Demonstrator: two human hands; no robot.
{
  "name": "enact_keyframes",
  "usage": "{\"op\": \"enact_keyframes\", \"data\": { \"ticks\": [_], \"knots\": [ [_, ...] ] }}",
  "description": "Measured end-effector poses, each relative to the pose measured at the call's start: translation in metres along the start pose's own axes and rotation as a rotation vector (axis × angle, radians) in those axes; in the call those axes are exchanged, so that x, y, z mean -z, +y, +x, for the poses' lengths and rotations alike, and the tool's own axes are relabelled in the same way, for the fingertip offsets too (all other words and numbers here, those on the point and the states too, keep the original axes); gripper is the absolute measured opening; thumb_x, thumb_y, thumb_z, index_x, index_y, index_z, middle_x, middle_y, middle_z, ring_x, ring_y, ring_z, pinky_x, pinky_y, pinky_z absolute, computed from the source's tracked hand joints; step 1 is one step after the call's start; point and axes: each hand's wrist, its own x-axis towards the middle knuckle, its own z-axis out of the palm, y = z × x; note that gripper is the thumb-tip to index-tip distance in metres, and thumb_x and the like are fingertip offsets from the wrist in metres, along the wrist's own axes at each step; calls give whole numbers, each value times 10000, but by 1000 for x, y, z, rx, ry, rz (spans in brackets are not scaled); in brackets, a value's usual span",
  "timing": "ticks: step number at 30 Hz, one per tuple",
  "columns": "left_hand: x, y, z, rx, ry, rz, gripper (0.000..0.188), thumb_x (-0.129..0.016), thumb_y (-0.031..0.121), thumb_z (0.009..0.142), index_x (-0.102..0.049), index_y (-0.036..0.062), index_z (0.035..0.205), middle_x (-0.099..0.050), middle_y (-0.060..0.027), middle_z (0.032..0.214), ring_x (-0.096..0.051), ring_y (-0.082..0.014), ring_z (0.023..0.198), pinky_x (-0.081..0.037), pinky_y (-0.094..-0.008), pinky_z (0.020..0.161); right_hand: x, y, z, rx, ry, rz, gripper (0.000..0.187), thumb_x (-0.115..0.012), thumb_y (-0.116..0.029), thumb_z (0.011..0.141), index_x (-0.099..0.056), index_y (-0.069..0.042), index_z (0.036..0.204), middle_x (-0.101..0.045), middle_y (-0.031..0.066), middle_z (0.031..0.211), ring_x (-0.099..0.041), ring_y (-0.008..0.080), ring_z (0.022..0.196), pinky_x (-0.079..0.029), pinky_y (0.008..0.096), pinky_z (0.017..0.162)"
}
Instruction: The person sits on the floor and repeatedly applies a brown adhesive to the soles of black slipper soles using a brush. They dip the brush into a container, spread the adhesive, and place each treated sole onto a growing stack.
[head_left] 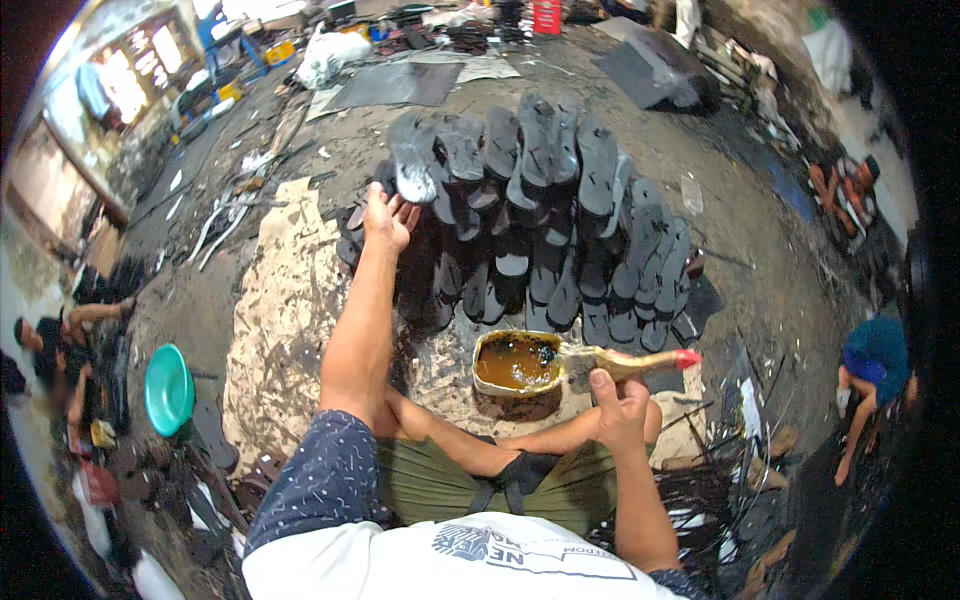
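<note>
My left hand (pixel 391 218) is stretched out palm up, its fingers apart, at the near end of a dark sandal sole (pixel 412 150) on the left of a big stack. Fingertips and sole look close together; whether they touch I cannot tell. That sole's near end shines as if wet. In my right hand (pixel 622 396) is a paintbrush (pixel 635 362) with a pale, red-tipped handle, held level. Its bristles point left, at the right rim of a squarish tub (pixel 478 375) with amber liquid inside. More dark soles (pixel 594 165) rise in stacked rows beyond the tub.
Stained cardboard (pixel 285 300) lies under the stack and to its left. A green basin (pixel 168 390) stands farther left. People sit at the left edge, and others (pixel 875 360) at the right. Dark sheets (pixel 395 85) and a white bag (pixel 335 55) lie at the back. Scraps litter the floor.
</note>
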Motion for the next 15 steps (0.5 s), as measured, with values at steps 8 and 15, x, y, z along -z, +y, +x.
{"op": "enact_keyframes", "data": {
  "ticks": [8, 15],
  "knots": [
    [192, -4, -155, -156, 24, 345, 334, -602, 428, 1019, -667, 127, 891, -670, -1, 831, -607, -108, 730, -449, -258, 669, 58, 65, 43, -124, 338, -398, 531, -698, -471, 957, -650, 37, 1103, -662, 101, 1034, -578, 185, 922, -467, 341, 861],
    [451, 61, -367, -525, 1078, 814, 453, -677, 499, 950, -740, 60, 1043, -718, -75, 876, -663, -202, 839, -511, -340, 824, 39, 89, 87, -128, 218, -372, 522, -705, -431, 964, -637, 76, 1067, -678, 179, 1137, -612, 213, 994, -479, 362, 941]
  ]
}}
